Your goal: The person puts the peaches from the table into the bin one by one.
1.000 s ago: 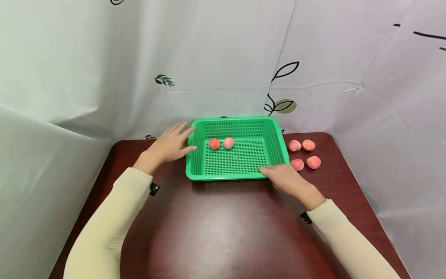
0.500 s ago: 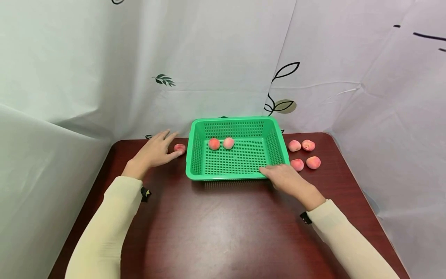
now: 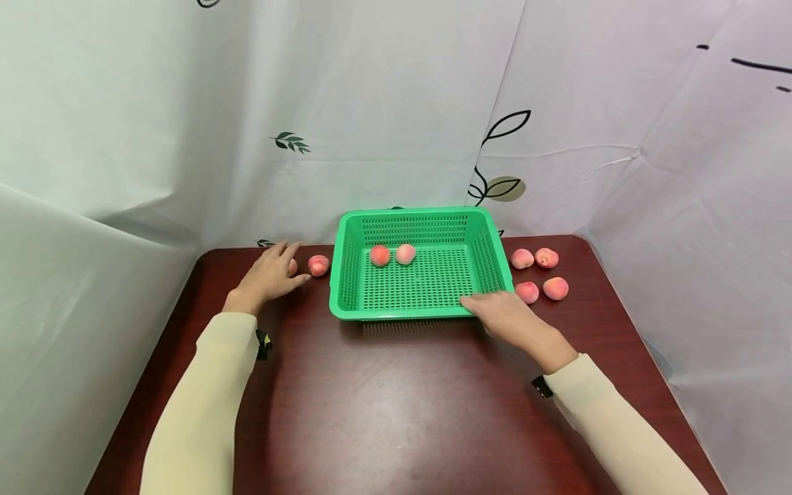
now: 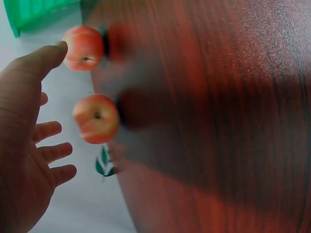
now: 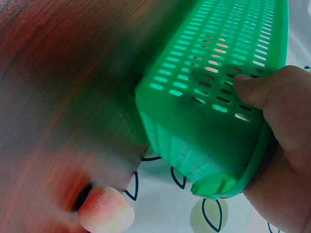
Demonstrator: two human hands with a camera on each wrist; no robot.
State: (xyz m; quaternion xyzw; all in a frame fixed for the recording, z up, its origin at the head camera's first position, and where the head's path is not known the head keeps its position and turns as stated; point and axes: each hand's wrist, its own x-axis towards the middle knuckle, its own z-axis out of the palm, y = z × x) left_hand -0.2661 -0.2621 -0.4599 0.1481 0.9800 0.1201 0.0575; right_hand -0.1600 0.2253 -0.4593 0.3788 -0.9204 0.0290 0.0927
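My left hand (image 3: 267, 276) reaches to the back left of the table with its fingers apart and nothing held. Partly hidden behind it is one peach (image 4: 96, 119); a second peach (image 3: 318, 266) lies between that hand and the basket. In the left wrist view, the thumb overlaps the edge of this second peach, and I cannot tell whether they touch. My right hand (image 3: 504, 316) grips the green plastic basket (image 3: 427, 313) by its front right rim, the thumb (image 5: 250, 92) against the slotted wall. Two peaches (image 3: 380, 256) sit side by side in the basket, towards its back left.
Several peaches (image 3: 526, 293) lie on the dark red-brown table (image 3: 383, 405) to the right of the basket. A pale curtain (image 3: 383, 103) with leaf prints hangs behind the table and along both sides.
My left hand has drawn away leftwards from the basket's left rim and lower, uncovering the peach beside the basket and part of another. The right hand and basket stay put.
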